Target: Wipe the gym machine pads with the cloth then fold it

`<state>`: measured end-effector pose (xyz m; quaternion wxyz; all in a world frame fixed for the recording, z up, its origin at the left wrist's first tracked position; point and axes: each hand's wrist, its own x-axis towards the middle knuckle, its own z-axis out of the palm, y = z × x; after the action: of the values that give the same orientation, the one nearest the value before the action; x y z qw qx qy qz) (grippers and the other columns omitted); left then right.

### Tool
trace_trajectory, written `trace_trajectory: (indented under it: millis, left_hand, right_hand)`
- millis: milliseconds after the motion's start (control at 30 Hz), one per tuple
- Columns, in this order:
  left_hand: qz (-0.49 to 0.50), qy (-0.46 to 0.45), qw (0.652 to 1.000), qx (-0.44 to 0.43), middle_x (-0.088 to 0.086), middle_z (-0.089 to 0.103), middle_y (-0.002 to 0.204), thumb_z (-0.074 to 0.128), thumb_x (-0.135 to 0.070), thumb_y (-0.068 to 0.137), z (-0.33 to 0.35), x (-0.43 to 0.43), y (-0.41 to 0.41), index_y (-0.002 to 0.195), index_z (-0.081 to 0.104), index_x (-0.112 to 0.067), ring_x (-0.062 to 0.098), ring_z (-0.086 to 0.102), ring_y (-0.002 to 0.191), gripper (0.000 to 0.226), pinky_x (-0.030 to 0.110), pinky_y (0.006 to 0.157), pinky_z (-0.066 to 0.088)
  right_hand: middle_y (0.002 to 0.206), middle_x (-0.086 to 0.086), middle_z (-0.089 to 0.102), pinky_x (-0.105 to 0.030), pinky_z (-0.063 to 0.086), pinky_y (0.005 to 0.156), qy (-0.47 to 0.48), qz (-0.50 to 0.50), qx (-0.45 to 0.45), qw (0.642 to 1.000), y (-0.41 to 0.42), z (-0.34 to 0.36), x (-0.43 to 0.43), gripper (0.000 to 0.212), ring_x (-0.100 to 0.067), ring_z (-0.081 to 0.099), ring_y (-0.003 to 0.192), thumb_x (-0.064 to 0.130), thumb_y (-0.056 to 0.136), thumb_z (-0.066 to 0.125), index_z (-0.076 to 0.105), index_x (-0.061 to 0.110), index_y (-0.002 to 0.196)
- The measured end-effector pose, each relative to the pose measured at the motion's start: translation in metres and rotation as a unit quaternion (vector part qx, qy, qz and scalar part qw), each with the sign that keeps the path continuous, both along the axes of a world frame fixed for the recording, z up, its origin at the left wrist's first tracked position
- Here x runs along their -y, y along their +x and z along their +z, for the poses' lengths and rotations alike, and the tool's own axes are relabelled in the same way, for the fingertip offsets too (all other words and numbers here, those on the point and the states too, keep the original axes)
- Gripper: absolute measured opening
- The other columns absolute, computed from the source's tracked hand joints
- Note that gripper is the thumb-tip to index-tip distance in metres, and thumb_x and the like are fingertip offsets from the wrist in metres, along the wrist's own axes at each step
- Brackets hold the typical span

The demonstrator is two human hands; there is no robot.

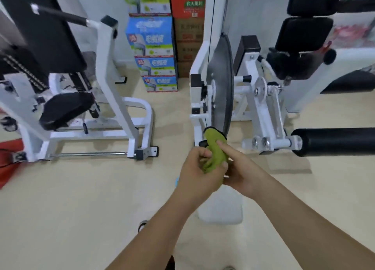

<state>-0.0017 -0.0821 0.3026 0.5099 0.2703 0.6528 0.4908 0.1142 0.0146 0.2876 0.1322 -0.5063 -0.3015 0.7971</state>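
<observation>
Green cloth [215, 151] bunched mid-air, both hands clenched on it, left hand [199, 171] low, right hand [241, 173] pinching alongside; risk: no surface under it, folds go uneven or it drops to floor [81, 208].

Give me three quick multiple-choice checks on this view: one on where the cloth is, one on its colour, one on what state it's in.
1. Where is the small green fabric cloth?
A. draped on the black cylindrical foam roller pad
B. held between both hands
C. lying on the beige floor

2. What colour is the cloth?
A. green
B. white
C. blue

3. What state is the cloth in?
A. spread flat
B. bunched up in the hands
C. hanging from the machine frame

Answers:
1 B, as the left hand and right hand both grip it above the floor, apart from the roller pad.
2 A, as its surface is plainly green.
3 B, as it sits crumpled between the fingers.
</observation>
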Motion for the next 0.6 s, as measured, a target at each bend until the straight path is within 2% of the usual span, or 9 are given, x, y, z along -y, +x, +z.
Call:
trace_trajectory:
  millis: [100, 167, 200, 267, 300, 333, 400, 467, 600]
  left_hand:
    - [0.042, 0.038, 0.992, -0.114, -0.008, 0.067, 0.098, 0.076, -0.022, 0.083, 0.052, 0.041, -0.042, 0.097, 0.057, -0.024, 0.011, 0.065, 0.086, 0.023, 0.030, 0.072, 0.057]
    - [0.088, 0.051, 0.971, -0.214, -0.013, 0.059, 0.119, 0.075, -0.028, 0.078, 0.071, 0.065, -0.081, 0.108, 0.061, -0.030, 0.005, 0.060, 0.111, 0.033, 0.029, 0.089, 0.054]
    - [0.110, 0.041, 0.969, -0.218, -0.016, 0.056, 0.124, 0.076, -0.029, 0.078, 0.078, 0.078, -0.102, 0.118, 0.059, -0.034, 0.004, 0.059, 0.116, 0.044, 0.030, 0.094, 0.054]
    - [0.135, -0.002, 0.987, -0.083, -0.017, 0.060, 0.125, 0.081, -0.027, 0.075, 0.093, 0.099, -0.138, 0.133, 0.054, -0.039, 0.002, 0.065, 0.111, 0.065, 0.034, 0.096, 0.057]
    - [0.133, -0.015, 0.991, 0.002, -0.011, 0.065, 0.124, 0.082, -0.025, 0.074, 0.098, 0.112, -0.156, 0.134, 0.056, -0.037, 0.007, 0.068, 0.110, 0.067, 0.038, 0.097, 0.058]
    - [0.133, -0.007, 0.989, 0.069, -0.003, 0.070, 0.121, 0.078, -0.023, 0.073, 0.103, 0.124, -0.180, 0.130, 0.061, -0.034, 0.016, 0.070, 0.112, 0.060, 0.042, 0.098, 0.058]
    - [0.119, 0.006, 0.984, 0.136, 0.009, 0.074, 0.118, 0.070, -0.020, 0.076, 0.108, 0.142, -0.225, 0.120, 0.070, -0.023, 0.031, 0.070, 0.113, 0.044, 0.044, 0.089, 0.058]
    - [0.122, 0.006, 0.980, 0.155, 0.011, 0.076, 0.117, 0.068, -0.022, 0.078, 0.114, 0.154, -0.268, 0.118, 0.073, -0.019, 0.031, 0.072, 0.110, 0.040, 0.039, 0.081, 0.057]
    - [0.173, -0.019, 0.982, 0.079, 0.001, 0.079, 0.107, 0.073, -0.031, 0.092, 0.119, 0.154, -0.349, 0.111, 0.074, -0.020, 0.018, 0.075, 0.102, 0.022, 0.035, 0.086, 0.060]
  right_hand:
    - [0.126, -0.015, 0.074, -0.045, 0.055, 0.096, 0.002, 0.025, -0.044, 0.999, -0.045, 0.056, 0.034, 0.039, -0.031, 0.070, 0.119, 0.038, 0.100, 0.062, 0.071, 0.014, 0.129]
    - [0.127, -0.015, 0.073, -0.046, 0.054, 0.100, 0.015, 0.049, -0.072, 0.996, -0.083, 0.084, 0.056, 0.037, -0.031, 0.069, 0.121, 0.032, 0.103, 0.056, 0.070, 0.012, 0.131]
    - [0.128, -0.015, 0.073, -0.048, 0.054, 0.103, 0.020, 0.063, -0.081, 0.994, -0.103, 0.095, 0.068, 0.037, -0.032, 0.069, 0.121, 0.029, 0.103, 0.055, 0.070, 0.012, 0.131]
    - [0.129, -0.015, 0.073, -0.053, 0.050, 0.108, 0.028, 0.074, -0.103, 0.991, -0.138, 0.106, 0.085, 0.037, -0.033, 0.068, 0.122, 0.025, 0.102, 0.055, 0.069, 0.011, 0.133]
    - [0.129, -0.015, 0.072, -0.055, 0.049, 0.109, 0.028, 0.077, -0.111, 0.990, -0.156, 0.109, 0.094, 0.036, -0.033, 0.067, 0.124, 0.023, 0.100, 0.057, 0.069, 0.011, 0.132]
    - [0.130, -0.015, 0.072, -0.057, 0.048, 0.110, 0.028, 0.087, -0.110, 0.990, -0.179, 0.110, 0.102, 0.037, -0.033, 0.066, 0.125, 0.024, 0.098, 0.060, 0.069, 0.012, 0.132]
    - [0.130, -0.011, 0.073, -0.058, 0.050, 0.108, 0.050, 0.115, -0.088, 0.988, -0.226, 0.115, 0.114, 0.038, -0.030, 0.065, 0.126, 0.029, 0.094, 0.067, 0.071, 0.016, 0.130]
    - [0.121, -0.006, 0.077, -0.051, 0.055, 0.104, 0.090, 0.148, -0.043, 0.984, -0.275, 0.125, 0.121, 0.033, -0.023, 0.071, 0.115, 0.031, 0.095, 0.069, 0.073, 0.018, 0.124]
    - [0.112, -0.007, 0.080, -0.044, 0.061, 0.090, 0.157, 0.173, 0.001, 0.972, -0.362, 0.133, 0.120, 0.027, -0.026, 0.076, 0.102, 0.025, 0.094, 0.073, 0.073, 0.015, 0.119]
